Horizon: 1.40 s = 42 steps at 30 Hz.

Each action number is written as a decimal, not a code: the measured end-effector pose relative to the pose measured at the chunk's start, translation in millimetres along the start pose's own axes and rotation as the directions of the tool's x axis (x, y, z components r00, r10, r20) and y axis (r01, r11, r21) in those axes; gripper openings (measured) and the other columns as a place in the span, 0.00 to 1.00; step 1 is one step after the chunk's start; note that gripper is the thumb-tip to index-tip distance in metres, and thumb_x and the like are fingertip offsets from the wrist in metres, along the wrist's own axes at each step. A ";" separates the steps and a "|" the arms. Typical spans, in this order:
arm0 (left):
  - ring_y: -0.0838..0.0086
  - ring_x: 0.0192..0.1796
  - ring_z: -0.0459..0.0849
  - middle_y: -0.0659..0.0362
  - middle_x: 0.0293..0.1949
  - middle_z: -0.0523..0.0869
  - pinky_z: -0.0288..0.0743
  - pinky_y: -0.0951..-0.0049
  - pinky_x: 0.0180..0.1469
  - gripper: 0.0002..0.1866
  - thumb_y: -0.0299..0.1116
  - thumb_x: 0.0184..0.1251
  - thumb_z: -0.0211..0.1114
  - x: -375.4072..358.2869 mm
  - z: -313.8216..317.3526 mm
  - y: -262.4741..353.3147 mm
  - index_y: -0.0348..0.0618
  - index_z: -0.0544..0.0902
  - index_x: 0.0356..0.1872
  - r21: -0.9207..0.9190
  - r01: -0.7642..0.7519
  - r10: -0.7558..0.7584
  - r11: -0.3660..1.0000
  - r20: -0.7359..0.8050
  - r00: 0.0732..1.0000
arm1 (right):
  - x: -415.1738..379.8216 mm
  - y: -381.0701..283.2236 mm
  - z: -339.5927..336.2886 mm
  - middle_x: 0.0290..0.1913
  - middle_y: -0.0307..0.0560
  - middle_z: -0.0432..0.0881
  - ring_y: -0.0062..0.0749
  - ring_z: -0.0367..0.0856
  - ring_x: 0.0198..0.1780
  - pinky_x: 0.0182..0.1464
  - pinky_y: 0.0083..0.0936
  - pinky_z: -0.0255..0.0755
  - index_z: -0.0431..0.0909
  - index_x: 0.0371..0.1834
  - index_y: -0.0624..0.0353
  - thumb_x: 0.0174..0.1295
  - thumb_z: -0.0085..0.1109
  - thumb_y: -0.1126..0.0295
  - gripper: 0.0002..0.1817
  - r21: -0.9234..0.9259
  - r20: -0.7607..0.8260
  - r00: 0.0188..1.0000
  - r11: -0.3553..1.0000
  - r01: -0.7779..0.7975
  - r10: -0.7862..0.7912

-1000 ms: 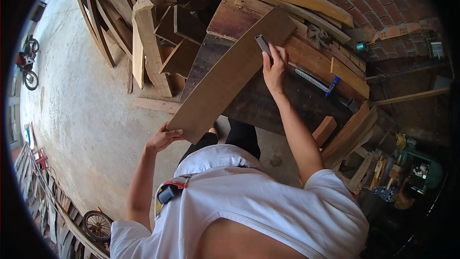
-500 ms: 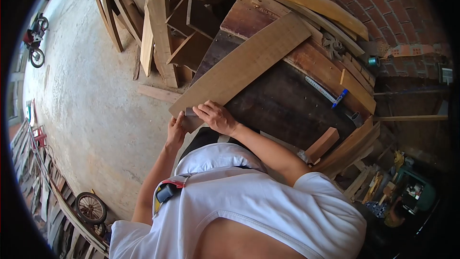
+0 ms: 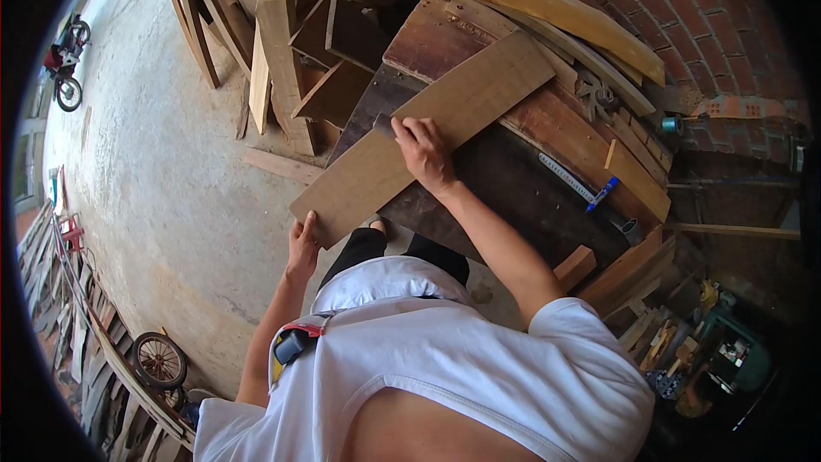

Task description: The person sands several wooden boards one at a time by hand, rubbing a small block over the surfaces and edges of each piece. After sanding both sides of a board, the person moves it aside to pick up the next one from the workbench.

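Note:
A long wooden board [image 3: 479,77] lies slantwise over the workbench [image 3: 513,180], its near end sticking out past the bench edge. My left hand [image 3: 303,248] grips the corner of that near end, thumb on top and the other fingers partly hidden. My right hand [image 3: 425,152] is closed over a small dark block [image 3: 384,126], which looks like a sanding block, pressed on the board's upper face around its middle. Most of the block is covered by the fingers.
On the bench lie a blue-handled tool [image 3: 604,194], a ruler [image 3: 564,175] and a reddish wood block [image 3: 575,268]. Planks [image 3: 564,13] are stacked along the brick wall [image 3: 684,17]. Upright timber pieces [image 3: 278,60] stand left of the bench, on the concrete floor [image 3: 162,171].
My right hand has slid with the dark block up the board, away from me. My left hand has shifted slightly down and left on the near end, and the board has moved slightly toward me.

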<state>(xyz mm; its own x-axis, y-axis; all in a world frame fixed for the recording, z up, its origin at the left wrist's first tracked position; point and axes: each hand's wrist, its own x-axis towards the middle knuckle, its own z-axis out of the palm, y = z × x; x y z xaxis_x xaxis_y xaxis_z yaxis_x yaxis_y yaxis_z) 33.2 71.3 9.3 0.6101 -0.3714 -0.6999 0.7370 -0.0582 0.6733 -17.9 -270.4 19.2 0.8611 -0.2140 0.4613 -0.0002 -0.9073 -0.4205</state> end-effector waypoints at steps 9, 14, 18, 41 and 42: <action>0.69 0.63 0.79 0.58 0.63 0.79 0.79 0.59 0.59 0.25 0.48 0.82 0.60 0.9 -0.1 -2.3 0.46 0.70 0.69 0.018 0.026 -0.025 0.999 -0.078 0.997 | 44.7 222.0 -110.6 0.45 0.53 0.77 0.53 0.78 0.49 0.53 0.48 0.72 0.81 0.53 0.60 0.66 0.62 0.76 0.13 -0.308 -0.385 0.870 0.845 -0.437 0.309; 0.69 0.64 0.78 0.59 0.63 0.78 0.78 0.58 0.61 0.23 0.46 0.83 0.58 3.9 0.1 -9.2 0.45 0.70 0.69 -0.045 -0.018 0.016 0.999 -0.044 0.999 | 6.5 120.9 -64.4 0.49 0.51 0.78 0.54 0.76 0.51 0.54 0.45 0.72 0.81 0.62 0.61 0.69 0.63 0.72 0.19 -0.222 -0.332 0.897 0.901 -0.374 0.290; 0.69 0.66 0.77 0.59 0.65 0.77 0.77 0.56 0.64 0.22 0.45 0.84 0.56 -0.5 6.4 -2.5 0.47 0.69 0.70 -0.042 -0.006 0.005 0.999 -0.031 0.999 | -37.7 21.3 -46.9 0.50 0.47 0.78 0.48 0.77 0.51 0.55 0.39 0.75 0.81 0.63 0.61 0.62 0.69 0.77 0.23 0.014 0.074 0.996 0.999 -0.051 0.050; 0.59 0.83 0.57 0.56 0.82 0.59 0.47 0.44 0.81 0.46 0.74 0.77 0.35 -5.1 10.8 16.9 0.50 0.56 0.82 -0.362 0.201 -0.174 0.910 0.105 0.979 | -3.0 1.3 -26.4 0.46 0.49 0.77 0.49 0.76 0.48 0.52 0.44 0.72 0.81 0.58 0.60 0.65 0.65 0.73 0.18 -0.107 -0.119 0.982 0.981 -0.161 0.148; 0.59 0.83 0.57 0.56 0.82 0.59 0.47 0.44 0.81 0.46 0.74 0.77 0.35 -4.1 10.1 16.7 0.50 0.56 0.82 -0.361 0.198 -0.172 0.911 0.104 0.980 | 2.6 37.1 -23.8 0.46 0.49 0.77 0.51 0.76 0.47 0.52 0.45 0.72 0.82 0.58 0.60 0.66 0.64 0.72 0.17 -0.136 -0.222 0.949 0.957 -0.257 0.223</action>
<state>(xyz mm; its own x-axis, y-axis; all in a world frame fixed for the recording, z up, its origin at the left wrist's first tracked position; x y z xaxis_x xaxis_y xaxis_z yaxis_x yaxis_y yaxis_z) 40.1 62.4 25.9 0.4408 -0.4504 -0.7764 0.8975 0.2077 0.3890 -27.7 -313.2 23.3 0.7040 -0.4863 0.5176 -0.2907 -0.8623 -0.4146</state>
